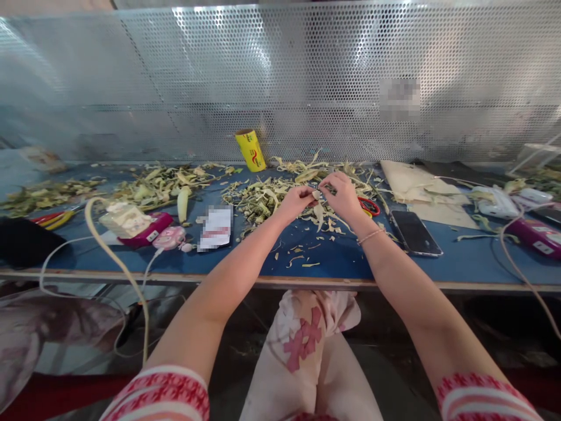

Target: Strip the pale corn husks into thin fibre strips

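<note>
Over a pile of pale green plant trimmings, my two hands are close together with fingers pinched. Between the fingertips of my left hand is a small pale, husk-like plant piece. My right hand pinches the same piece from the other side, and its fingers partly hide it. Below them hangs a pale leafy strip; whether it joins the held piece I cannot tell. Red-handled scissors lie just right of my right hand. Small scraps are scattered on the blue tabletop in front.
A yellow tube leans near the perforated metal panel. A phone and cardboard lie right; a blurred-out card-like item lies left. Left are another trimmings pile, a magenta device, cables and pliers.
</note>
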The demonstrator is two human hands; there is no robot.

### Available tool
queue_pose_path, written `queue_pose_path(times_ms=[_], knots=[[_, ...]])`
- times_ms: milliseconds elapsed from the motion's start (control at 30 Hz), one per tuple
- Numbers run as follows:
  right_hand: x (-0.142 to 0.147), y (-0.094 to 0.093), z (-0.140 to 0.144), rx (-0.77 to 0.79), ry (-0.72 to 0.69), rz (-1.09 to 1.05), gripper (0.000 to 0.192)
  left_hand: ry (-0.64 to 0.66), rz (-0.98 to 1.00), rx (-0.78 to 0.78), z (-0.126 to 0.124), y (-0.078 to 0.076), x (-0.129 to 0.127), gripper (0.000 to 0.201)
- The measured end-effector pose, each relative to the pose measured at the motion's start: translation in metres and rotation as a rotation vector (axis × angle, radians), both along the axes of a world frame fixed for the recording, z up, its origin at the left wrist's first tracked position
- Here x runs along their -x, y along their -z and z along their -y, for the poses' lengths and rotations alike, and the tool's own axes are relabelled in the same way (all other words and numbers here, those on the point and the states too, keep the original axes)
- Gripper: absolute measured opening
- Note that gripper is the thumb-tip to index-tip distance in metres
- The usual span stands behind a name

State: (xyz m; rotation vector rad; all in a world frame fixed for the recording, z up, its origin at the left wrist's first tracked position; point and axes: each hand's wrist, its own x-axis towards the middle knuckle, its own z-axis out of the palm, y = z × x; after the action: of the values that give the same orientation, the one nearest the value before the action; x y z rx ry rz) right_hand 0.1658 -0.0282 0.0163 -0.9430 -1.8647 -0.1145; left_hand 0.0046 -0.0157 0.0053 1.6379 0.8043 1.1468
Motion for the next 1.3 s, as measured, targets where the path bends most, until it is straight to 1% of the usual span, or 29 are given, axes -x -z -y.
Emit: queue_pose_path(times_ms=[100,200,300,433,533,567,633,700,867,1100,1200,1300], knots=[[0.0015,-0.0003,0.0018,0.04,0.017,-0.03,0.008,-0.088,-0.041,-0.114,0.0018,-0.0026,0.0009,0.007],[0.0042,0.0018,0.0019,0.103,-0.015,-0.03,0.005,-0.172,-0.104,-0.251,0.0041,-0.0047,0.0015,0.003],[0.0065,0.0035,0.0013,0.107,-0.041,-0.071,0.005,-0.255,-0.187,-0.361,0.0054,-0.0056,0.0018,0.006],[0.0065,0.0019,0.0039,0.055,-0.039,-0.094,0.008,-0.321,-0.195,-0.416,0.0042,-0.0051,0.0028,0.008],[0.0057,0.0005,0.0064,-0.016,-0.056,-0.03,0.004,-0.372,-0.165,-0.437,0.0026,-0.0042,0.0044,0.006],[0.0057,0.0006,0.0064,-0.025,-0.063,-0.009,0.005,-0.388,-0.163,-0.448,0.0022,-0.004,0.0049,0.007],[0.006,0.0021,0.0045,-0.018,-0.062,0.008,0.01,-0.407,-0.175,-0.484,0.0017,-0.0036,0.0054,0.008],[0.0064,0.0043,0.0013,0.005,-0.045,-0.002,0.012,-0.399,-0.199,-0.516,0.0015,-0.0035,0.0053,0.009],[0.0064,0.0072,-0.0029,0.043,-0.042,-0.048,0.008,-0.349,-0.183,-0.494,0.003,-0.0037,0.0039,0.006],[0.0067,0.005,0.0014,0.046,-0.051,-0.023,0.006,-0.344,-0.188,-0.426,0.0061,-0.0047,0.0027,0.005],[0.0066,0.0051,0.0012,0.034,-0.07,-0.019,0.007,-0.31,-0.121,-0.364,0.0041,-0.002,0.0006,0.004],[0.0064,0.0063,-0.0001,0.003,-0.105,-0.009,0.008,-0.281,0.019,-0.28,-0.0002,0.002,-0.002,0.007]])
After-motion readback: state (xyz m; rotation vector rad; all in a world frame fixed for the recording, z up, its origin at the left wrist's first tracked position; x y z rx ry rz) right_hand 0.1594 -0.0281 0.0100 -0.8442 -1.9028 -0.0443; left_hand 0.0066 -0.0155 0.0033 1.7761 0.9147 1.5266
